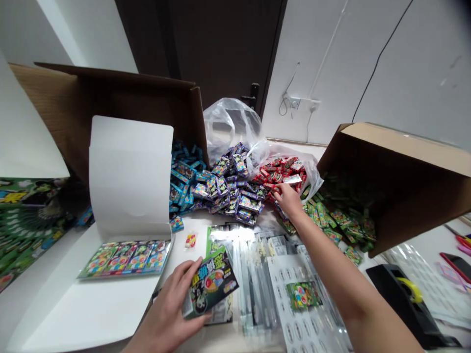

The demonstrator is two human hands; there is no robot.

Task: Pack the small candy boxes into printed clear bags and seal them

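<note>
My left hand (174,299) grips a small flat black box (213,282) with a green top edge and coloured round sweets printed on it. My right hand (289,198) reaches forward to a pile of small red boxes (283,169) in a clear plastic bag (312,171). Its fingers are closed at a small red box (271,187) on the near edge of that pile. Beneath both arms lie clear plastic sleeves (253,274) and a sheet of oval stickers (289,323), with a green packet (303,295) on the sheet.
Purple boxes (231,189) and blue boxes (182,179) are heaped beside the left carton (147,83). Green boxes (346,223) spill from the right carton (412,181). An open white display box (130,171) holds a wrapped set (127,257). A tape dispenser (405,299) stands at right.
</note>
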